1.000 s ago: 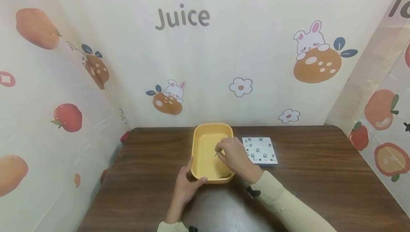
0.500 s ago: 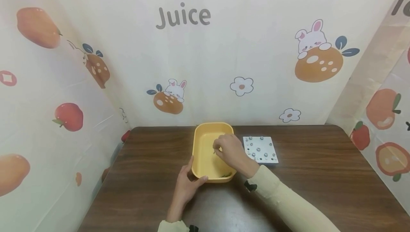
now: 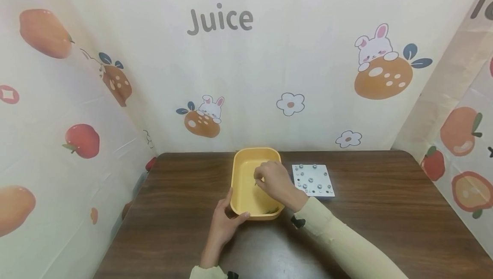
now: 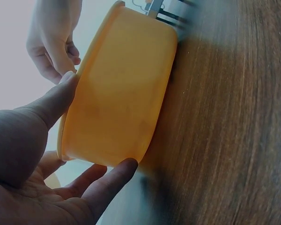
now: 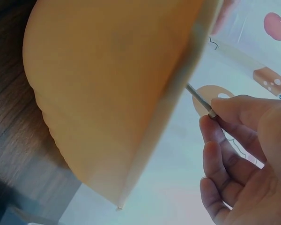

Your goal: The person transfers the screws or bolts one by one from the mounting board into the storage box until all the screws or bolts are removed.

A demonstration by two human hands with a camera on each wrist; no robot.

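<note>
A yellow plastic box with rounded corners stands on the table. At its near left corner my left hand holds it, thumb on the rim and fingers along the outer wall. Over the box, my right hand pinches a thin metal screw between thumb and forefinger; its thread shows in the right wrist view. The other fingers of that hand are loosely bent. In the box's near right corner lies a small dark heap, too small to make out and partly hidden by the near wall.
Just right of the box lies a white square plate with several bolts or nuts and small holes in it. The dark wooden table meets a printed curtain at the back and sides.
With the screw between its fingers, my right hand has moved a little to the left over the box. My left hand stays at the same corner.
</note>
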